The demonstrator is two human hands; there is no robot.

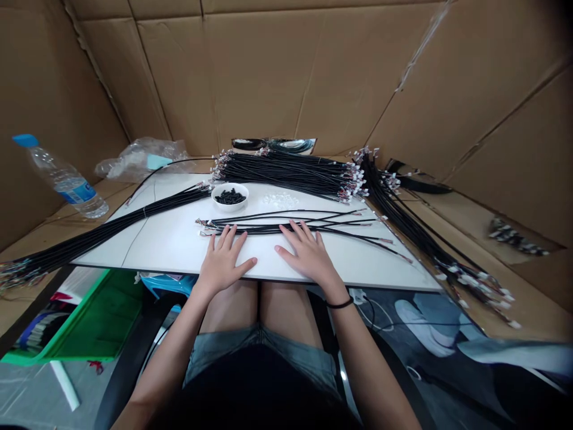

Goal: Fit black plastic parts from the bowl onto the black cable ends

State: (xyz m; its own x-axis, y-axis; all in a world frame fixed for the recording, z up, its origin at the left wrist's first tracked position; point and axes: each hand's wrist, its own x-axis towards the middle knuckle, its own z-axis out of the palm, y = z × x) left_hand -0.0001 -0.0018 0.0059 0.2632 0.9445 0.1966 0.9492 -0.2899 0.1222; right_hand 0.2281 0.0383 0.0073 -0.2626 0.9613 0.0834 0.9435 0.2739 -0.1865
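Left hand: flat on the white bench, fingers spread wide, tips resting on the loose black cables, gripping nothing.
Right hand: likewise flat and open, fingers lying across those cables, nothing grasped.
Loose cables: about six, hard to count exactly, side by side on the bench just under both hands.
Handling: light, limp and easily tangled; best taken by the black sheath, sparing the small connectors at the ends.
Bundles: three black cable bundles, at left, rear and right.
Nearby: one white bowl of small black parts; one heap of clear small parts.
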